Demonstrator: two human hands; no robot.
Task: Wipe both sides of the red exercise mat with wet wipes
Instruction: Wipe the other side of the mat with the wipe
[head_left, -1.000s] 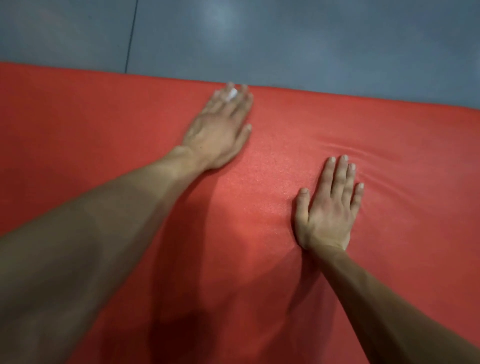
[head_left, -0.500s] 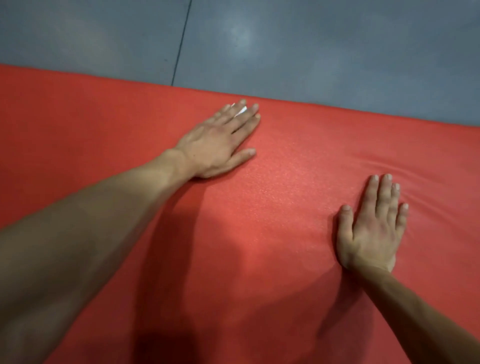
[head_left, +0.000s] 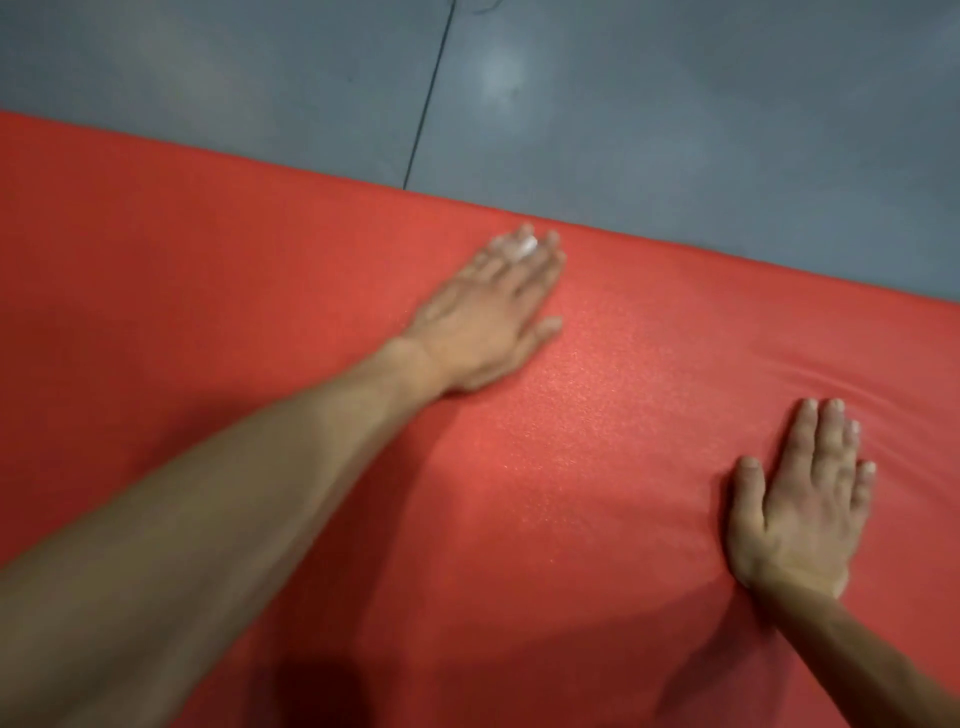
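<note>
The mat (head_left: 597, 467) lies flat on the grey floor (head_left: 675, 130), and the soft ripples near its right side suggest a light, pliable foam with a grainy, fairly grippy skin, probably best taken by an edge or corner when it comes to turning it over. The left hand (head_left: 493, 317) lies flat near the mat's far edge with fingers straight and close together, pressing a wipe (head_left: 522, 248) (only a white scrap shows between the fingertips, blurred). The right hand (head_left: 800, 509) rests palm-down toward the right side, fingers straight and slightly spread, holding nothing and apparently steadying the mat.
</note>
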